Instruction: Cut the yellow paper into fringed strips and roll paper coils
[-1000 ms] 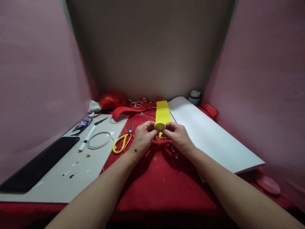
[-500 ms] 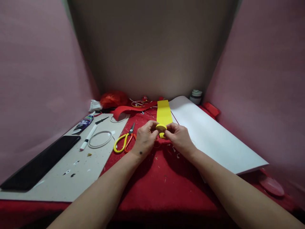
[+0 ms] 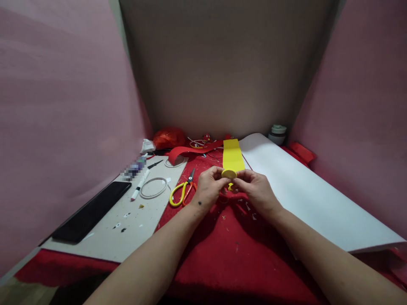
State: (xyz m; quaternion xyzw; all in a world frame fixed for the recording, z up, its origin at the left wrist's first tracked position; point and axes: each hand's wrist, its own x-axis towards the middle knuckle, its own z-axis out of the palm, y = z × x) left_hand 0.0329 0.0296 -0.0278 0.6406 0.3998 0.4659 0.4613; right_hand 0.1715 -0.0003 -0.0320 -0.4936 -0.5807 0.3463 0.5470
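Note:
My left hand (image 3: 210, 186) and my right hand (image 3: 257, 189) meet over the red felt (image 3: 235, 245) and pinch the near, rolled-up end of a yellow foam strip (image 3: 232, 156). The roll sits between my fingertips; the flat rest of the strip runs away from me toward the back wall. A small yellow scrap (image 3: 230, 186) shows just below the roll. Yellow-handled scissors (image 3: 181, 192) lie just left of my left hand.
A large white sheet (image 3: 311, 199) lies on the right. On the grey board (image 3: 140, 220) at left lie a white ring (image 3: 153, 187), a pen (image 3: 140, 189), a glue tube and a black tablet (image 3: 90, 210). A red strip (image 3: 190, 151), red bag (image 3: 168, 137) and small jar (image 3: 277, 133) stand at the back.
The view has swung left, so everything sits further right in frame. Both hands keep hold of the yellow roll; the flat part of the strip looks slightly shorter.

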